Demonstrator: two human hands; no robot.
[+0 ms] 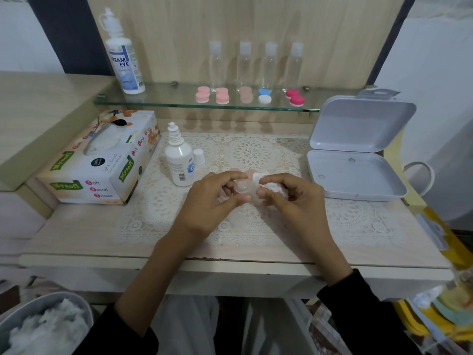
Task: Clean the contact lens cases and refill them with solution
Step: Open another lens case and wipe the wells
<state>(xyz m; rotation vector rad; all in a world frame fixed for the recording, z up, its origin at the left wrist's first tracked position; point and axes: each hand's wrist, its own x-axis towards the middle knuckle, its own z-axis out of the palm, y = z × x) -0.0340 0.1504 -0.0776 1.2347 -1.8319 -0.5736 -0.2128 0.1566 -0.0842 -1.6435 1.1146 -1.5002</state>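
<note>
Head view: above the lace mat on the counter, the left grip pinches a clear lens case between thumb and fingers. The right grip holds a crumpled tissue against the case. An uncapped solution bottle stands just left of the hands, its cap beside it. 5 capped cases sit on the glass shelf.

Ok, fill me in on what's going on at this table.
A person holds a clear lens case in the left hand and presses a wad of tissue, pinched in the right hand, against it above the lace mat. The small solution bottle stands uncapped nearby, its cap beside it. Capped cases sit on the glass shelf.
</note>
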